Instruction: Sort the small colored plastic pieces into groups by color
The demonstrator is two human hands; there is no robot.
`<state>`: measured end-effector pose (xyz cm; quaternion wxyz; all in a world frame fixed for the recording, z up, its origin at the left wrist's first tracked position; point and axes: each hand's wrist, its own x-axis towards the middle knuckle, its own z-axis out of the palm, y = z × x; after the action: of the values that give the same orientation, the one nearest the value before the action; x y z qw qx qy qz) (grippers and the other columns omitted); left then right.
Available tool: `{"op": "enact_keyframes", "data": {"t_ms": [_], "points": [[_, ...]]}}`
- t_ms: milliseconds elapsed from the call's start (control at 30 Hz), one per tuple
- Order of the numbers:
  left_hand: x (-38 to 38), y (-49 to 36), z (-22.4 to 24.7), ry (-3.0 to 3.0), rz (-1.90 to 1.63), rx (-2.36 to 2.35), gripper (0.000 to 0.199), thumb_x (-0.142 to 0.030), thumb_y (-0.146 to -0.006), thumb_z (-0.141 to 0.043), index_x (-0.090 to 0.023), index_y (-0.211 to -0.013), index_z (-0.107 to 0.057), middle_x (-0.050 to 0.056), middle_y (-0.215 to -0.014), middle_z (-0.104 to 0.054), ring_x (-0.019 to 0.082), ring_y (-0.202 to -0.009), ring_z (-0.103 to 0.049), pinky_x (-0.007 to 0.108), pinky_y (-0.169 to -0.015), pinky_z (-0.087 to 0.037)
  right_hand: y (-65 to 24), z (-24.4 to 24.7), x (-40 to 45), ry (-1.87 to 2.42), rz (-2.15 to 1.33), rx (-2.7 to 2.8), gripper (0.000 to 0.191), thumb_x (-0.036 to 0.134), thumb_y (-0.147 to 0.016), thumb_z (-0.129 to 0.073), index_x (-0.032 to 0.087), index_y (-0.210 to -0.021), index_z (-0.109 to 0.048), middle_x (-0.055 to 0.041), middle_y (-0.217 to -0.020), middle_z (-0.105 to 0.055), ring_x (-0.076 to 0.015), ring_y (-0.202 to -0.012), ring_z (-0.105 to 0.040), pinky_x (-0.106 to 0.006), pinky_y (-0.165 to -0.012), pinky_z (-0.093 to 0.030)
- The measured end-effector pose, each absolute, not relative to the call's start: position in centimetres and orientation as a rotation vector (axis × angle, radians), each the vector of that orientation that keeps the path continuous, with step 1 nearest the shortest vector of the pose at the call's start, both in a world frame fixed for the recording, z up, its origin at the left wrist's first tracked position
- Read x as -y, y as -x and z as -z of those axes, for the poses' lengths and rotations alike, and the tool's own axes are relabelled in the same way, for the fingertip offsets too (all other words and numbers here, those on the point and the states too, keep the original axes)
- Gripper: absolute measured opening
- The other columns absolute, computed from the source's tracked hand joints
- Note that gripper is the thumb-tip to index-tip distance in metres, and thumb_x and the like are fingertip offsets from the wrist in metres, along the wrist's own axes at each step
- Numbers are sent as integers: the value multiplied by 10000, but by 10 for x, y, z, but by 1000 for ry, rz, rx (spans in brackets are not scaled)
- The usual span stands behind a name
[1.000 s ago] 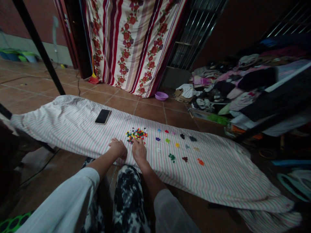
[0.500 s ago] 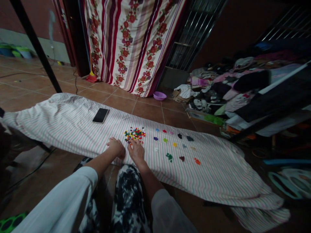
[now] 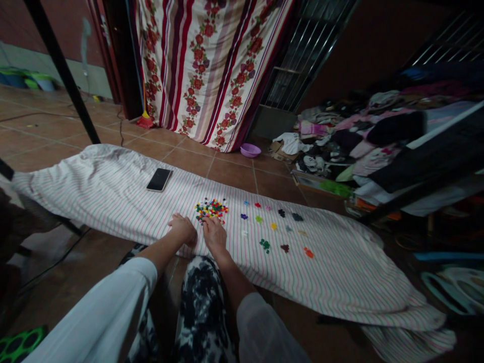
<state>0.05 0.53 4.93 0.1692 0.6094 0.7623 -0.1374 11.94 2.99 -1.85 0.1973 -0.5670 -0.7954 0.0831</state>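
A loose pile of small multicoloured beads [image 3: 212, 207] lies on a striped cloth [image 3: 124, 186]. My right hand [image 3: 215, 235] is at the pile's near edge, thumb and fingertips drawn together; anything between them is too small to make out. To its left, my left hand [image 3: 184, 229] rests on the cloth near the front edge, fingers loosely laid down and holding nothing visible. Right of the pile sit several small single-colour groups, among them green pieces [image 3: 264, 245], orange pieces [image 3: 308, 252], dark red pieces [image 3: 285, 248], yellow pieces [image 3: 273, 227] and purple pieces [image 3: 244, 216].
A phone [image 3: 159, 180] lies on the cloth left of the beads. Beyond the cloth are a purple basin [image 3: 250, 150], a red broom [image 3: 145, 120] and a floral curtain [image 3: 212, 70]. Heaped clothes [image 3: 359, 126] fill the right side. A dark pole [image 3: 64, 75] rises at the left.
My right hand has shifted slightly at the pile's near edge, its fingers drawing closer together. My left hand stays about where it was. The whole view has moved a little.
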Motion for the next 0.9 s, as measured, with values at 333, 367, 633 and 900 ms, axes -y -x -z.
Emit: {"op": "enact_keyframes", "data": {"t_ms": [333,367,633,900], "points": [[0,-5,-66,-1655,526,-2140,1049,-387,-629,-730,-32,-1488,-242,349,-1529,-181,473,-1422,-199,585,-1028,-393,-119,17,-31,1617,-260,2195,255,289,-961,-455,292,-1084,-678,-18,-1064,-617,-135,-924,-586,-223,-738,-440],[1,-5,-67,-1669,544,-2138,1038,-406,-643,-719,-47,-1491,-241,342,-1531,-187,467,-1422,-208,580,-1022,-399,-119,17,-31,1618,-266,2191,250,291,-960,-459,292,-1078,-680,-17,-1066,-619,-134,-926,-587,-223,-740,-439],[0,-7,-70,-1639,554,-2140,1071,-389,-634,-730,0,-1487,-211,359,-1524,-159,470,-1423,-200,569,-1034,-389,-118,12,-32,1651,-316,2223,267,304,-965,-450,301,-1122,-666,-21,-1097,-621,-142,-946,-594,-237,-747,-429],[-3,-10,-70,-1603,585,-2142,1093,-364,-599,-741,-18,-1491,-213,347,-1530,-164,473,-1421,-196,575,-1040,-385,-117,-3,-43,1669,-404,2313,250,259,-935,-477,270,-1066,-690,-45,-1086,-623,-156,-919,-602,-258,-765,-417]]}}
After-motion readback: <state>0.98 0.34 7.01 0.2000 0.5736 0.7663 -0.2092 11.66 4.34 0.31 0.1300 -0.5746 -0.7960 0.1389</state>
